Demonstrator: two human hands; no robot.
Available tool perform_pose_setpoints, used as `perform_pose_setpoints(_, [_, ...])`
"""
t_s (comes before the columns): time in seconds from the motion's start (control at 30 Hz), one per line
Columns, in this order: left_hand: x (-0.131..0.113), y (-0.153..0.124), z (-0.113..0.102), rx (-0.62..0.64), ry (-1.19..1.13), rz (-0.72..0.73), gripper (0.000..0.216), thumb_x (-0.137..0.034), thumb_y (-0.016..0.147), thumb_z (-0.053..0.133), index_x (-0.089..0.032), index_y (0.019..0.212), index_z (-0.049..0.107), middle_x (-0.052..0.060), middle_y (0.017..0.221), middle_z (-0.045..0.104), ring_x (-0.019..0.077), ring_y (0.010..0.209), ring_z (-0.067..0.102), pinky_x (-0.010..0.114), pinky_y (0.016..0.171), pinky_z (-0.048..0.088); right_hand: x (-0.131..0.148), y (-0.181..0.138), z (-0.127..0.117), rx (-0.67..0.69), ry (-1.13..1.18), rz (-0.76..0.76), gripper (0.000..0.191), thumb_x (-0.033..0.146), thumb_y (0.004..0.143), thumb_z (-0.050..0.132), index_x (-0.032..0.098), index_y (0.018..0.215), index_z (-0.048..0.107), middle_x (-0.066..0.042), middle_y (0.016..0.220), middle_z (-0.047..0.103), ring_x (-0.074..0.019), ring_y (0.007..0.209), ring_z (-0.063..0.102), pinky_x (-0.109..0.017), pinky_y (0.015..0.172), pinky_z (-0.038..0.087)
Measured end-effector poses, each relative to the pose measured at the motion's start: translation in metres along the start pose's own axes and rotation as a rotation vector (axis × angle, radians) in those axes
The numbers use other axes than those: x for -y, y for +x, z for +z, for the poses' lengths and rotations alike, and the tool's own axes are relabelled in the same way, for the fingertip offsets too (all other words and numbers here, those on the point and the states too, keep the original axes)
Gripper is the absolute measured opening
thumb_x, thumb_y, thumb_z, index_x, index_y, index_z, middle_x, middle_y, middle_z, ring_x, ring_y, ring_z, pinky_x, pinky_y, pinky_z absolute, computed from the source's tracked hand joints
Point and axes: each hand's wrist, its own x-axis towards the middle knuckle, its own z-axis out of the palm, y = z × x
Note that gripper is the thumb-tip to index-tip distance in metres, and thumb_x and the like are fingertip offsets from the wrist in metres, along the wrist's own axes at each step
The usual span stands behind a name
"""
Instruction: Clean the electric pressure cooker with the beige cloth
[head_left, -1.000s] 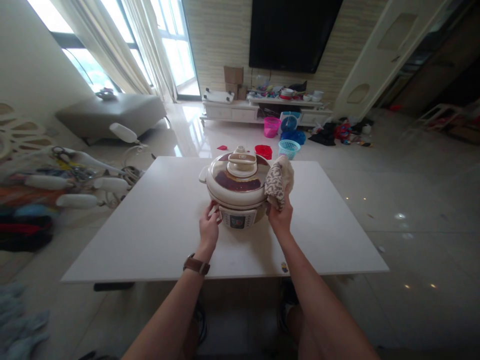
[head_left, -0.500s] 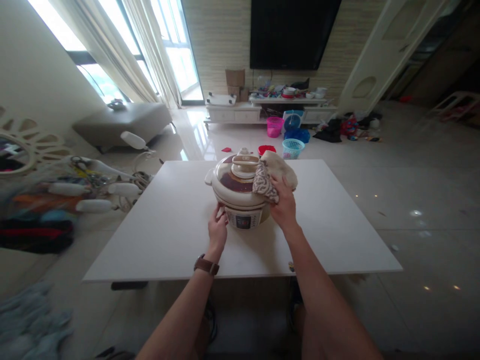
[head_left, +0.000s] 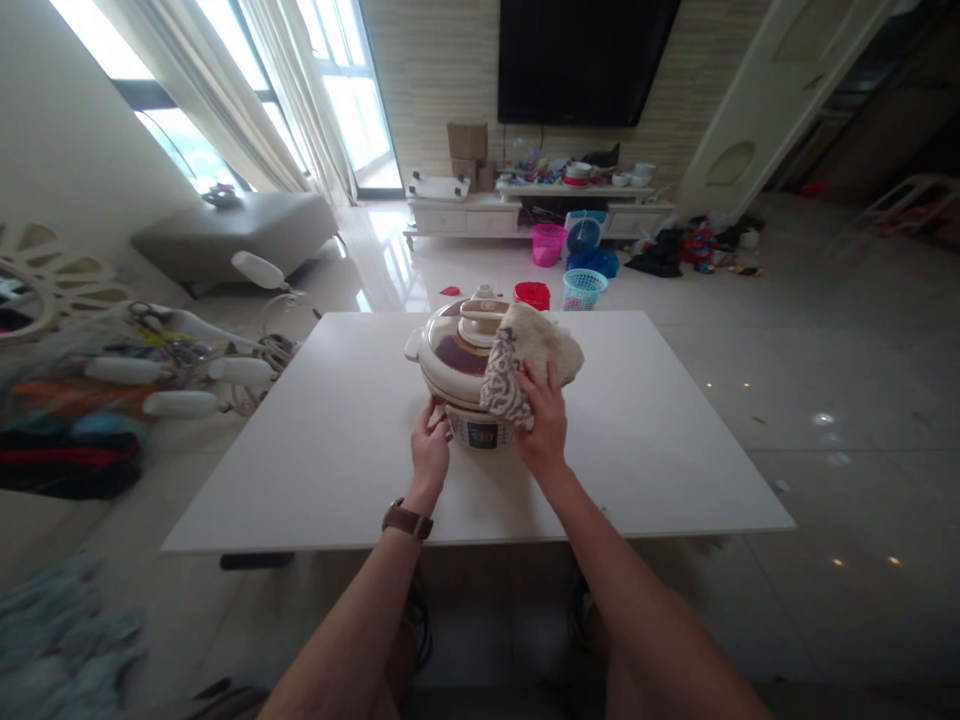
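Note:
A cream electric cooker (head_left: 456, 362) with a glass lid stands on the white table (head_left: 337, 450). My left hand (head_left: 430, 447), a brown watch on its wrist, grips the cooker's lower left side by the control panel. My right hand (head_left: 541, 428) presses a patterned beige cloth (head_left: 521, 362) onto the right part of the lid, fingers curled into the cloth. The cloth hides the cooker's right handle.
A drying rack (head_left: 150, 360) with clothes and hangers stands left of the table. Beyond the table lie coloured baskets (head_left: 581, 288) on the glossy floor, a low white TV cabinet (head_left: 480, 215) and a grey bench (head_left: 225, 235) by the window.
My right hand has carried the cloth from the cooker's right side up and leftward over the lid. The left hand keeps its hold on the cooker.

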Motion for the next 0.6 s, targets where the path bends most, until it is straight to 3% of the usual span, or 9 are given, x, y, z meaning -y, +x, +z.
perform_pose_setpoints(0.1, [0.001, 0.001, 0.000, 0.000, -0.021, 0.013, 0.065, -0.018, 0.083, 0.064, -0.020, 0.148, 0.066, 0.013, 0.136, 0.075, 0.0210, 0.111, 0.074, 0.026, 0.076, 0.060, 0.011, -0.021, 0.004, 0.101, -0.077, -0.102, 0.055, 0.022, 0.098, 0.059, 0.033, 0.152, 0.061, -0.005, 0.163, 0.057, -0.0341, 0.167, 0.024, -0.066, 0.133, 0.025])
perform_pose_setpoints(0.17, [0.001, 0.002, -0.001, -0.003, -0.010, 0.005, 0.064, -0.018, 0.083, 0.064, -0.019, 0.146, 0.067, 0.013, 0.137, 0.074, 0.0214, 0.113, 0.073, 0.025, 0.076, 0.060, 0.006, -0.026, 0.003, 0.098, -0.063, -0.095, 0.055, 0.021, 0.099, 0.058, 0.032, 0.152, 0.062, -0.005, 0.164, 0.056, -0.0332, 0.167, 0.025, -0.065, 0.133, 0.028])
perform_pose_setpoints(0.37, [0.002, 0.005, -0.003, -0.002, 0.026, 0.012, 0.059, -0.019, 0.083, 0.065, -0.021, 0.142, 0.070, 0.013, 0.138, 0.073, 0.0229, 0.114, 0.073, 0.026, 0.075, 0.060, -0.013, -0.034, 0.009, -0.176, 0.159, 0.206, 0.072, 0.015, 0.094, 0.056, 0.022, 0.165, 0.045, -0.011, 0.174, 0.040, -0.0334, 0.166, 0.026, -0.064, 0.133, 0.029])
perform_pose_setpoints(0.6, [0.004, 0.005, -0.001, -0.015, -0.008, 0.019, 0.058, -0.020, 0.082, 0.065, -0.019, 0.141, 0.070, 0.014, 0.133, 0.075, 0.0208, 0.105, 0.075, 0.026, 0.074, 0.059, 0.025, -0.077, 0.028, 0.044, 0.006, 0.071, 0.071, 0.012, 0.093, 0.056, 0.026, 0.163, 0.050, -0.007, 0.171, 0.046, -0.0344, 0.167, 0.026, -0.057, 0.125, 0.046])
